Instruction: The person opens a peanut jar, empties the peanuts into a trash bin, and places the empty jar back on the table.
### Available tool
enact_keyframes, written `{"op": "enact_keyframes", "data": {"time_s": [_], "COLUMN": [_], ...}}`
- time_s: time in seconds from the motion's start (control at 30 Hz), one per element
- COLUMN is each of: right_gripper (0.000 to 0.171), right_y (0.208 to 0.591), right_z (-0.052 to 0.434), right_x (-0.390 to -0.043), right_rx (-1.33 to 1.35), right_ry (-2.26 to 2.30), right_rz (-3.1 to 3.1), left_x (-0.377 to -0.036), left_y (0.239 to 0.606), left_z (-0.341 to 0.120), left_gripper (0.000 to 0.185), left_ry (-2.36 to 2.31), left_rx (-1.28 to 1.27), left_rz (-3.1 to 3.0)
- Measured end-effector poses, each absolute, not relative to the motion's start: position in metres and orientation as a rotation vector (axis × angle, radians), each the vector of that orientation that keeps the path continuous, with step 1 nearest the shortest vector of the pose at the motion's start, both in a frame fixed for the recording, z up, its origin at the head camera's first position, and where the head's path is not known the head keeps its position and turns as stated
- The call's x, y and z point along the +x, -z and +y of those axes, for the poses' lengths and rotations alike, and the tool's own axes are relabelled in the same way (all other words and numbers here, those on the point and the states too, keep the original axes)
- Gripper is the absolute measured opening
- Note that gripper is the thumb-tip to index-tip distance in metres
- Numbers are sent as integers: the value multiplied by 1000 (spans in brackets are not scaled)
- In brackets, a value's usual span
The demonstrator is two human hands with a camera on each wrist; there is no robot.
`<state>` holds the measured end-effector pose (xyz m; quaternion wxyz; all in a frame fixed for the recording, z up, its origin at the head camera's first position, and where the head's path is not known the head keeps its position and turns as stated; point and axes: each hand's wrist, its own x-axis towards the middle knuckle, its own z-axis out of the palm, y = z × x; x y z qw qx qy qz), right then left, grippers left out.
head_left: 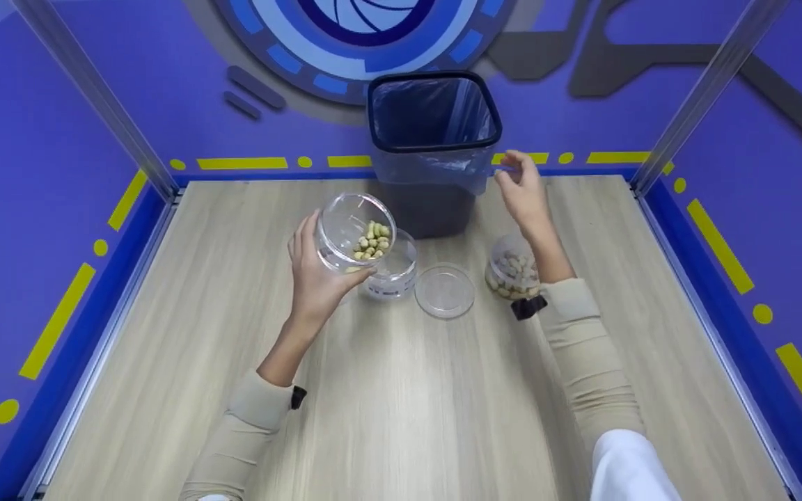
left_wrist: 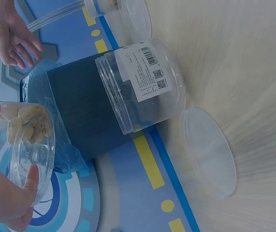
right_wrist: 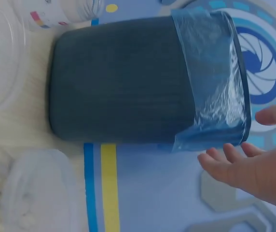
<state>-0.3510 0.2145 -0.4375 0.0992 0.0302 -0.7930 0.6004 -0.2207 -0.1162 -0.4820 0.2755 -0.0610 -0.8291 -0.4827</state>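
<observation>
My left hand (head_left: 317, 278) grips a clear plastic jar (head_left: 354, 231) tilted on its side, with pale nuts (head_left: 372, 241) lying in it; the left wrist view shows the same jar (left_wrist: 24, 147) and nuts (left_wrist: 28, 124) between thumb and fingers (left_wrist: 29, 180). Just behind it an empty labelled jar (head_left: 395, 268) (left_wrist: 143, 84) stands on the table. My right hand (head_left: 523, 188) (right_wrist: 254, 166) hovers open beside the right rim of the dark bin (head_left: 433, 139) (right_wrist: 128, 84), near its blue liner bag (right_wrist: 210, 77), and holds nothing.
A clear lid (head_left: 445, 290) (left_wrist: 210, 150) lies flat on the wooden table (head_left: 401, 390). A closed jar of nuts (head_left: 513, 269) stands under my right forearm. Blue walls and metal posts (head_left: 95, 90) frame the table.
</observation>
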Motion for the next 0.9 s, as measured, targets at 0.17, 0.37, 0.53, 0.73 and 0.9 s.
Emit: {"op": "enact_keyframes", "data": {"time_s": [0.17, 0.37, 0.53, 0.73, 0.9], "right_gripper": [52, 57, 55, 54, 57], "right_y": [424, 410, 401, 390, 381], "right_z": [223, 217, 215, 219, 212], "right_x": [-372, -395, -406, -406, -404], "right_rx": [-30, -118, -176, -187, -153], "right_ry": [-1881, -2095, -2293, -2292, -2288], "right_rz": [-2337, -2291, -2203, -2269, -2335], "left_x": [-223, -225, -224, -225, -224], "left_y": [480, 479, 479, 476, 473], "left_z": [-112, -110, -109, -107, -109], "left_gripper": [126, 126, 125, 124, 124], "left_ry": [1295, 1274, 1270, 1287, 1288], "left_rx": [-195, -222, -206, -205, -199], "left_rz": [-2228, -2218, -2213, -2190, -2173]}}
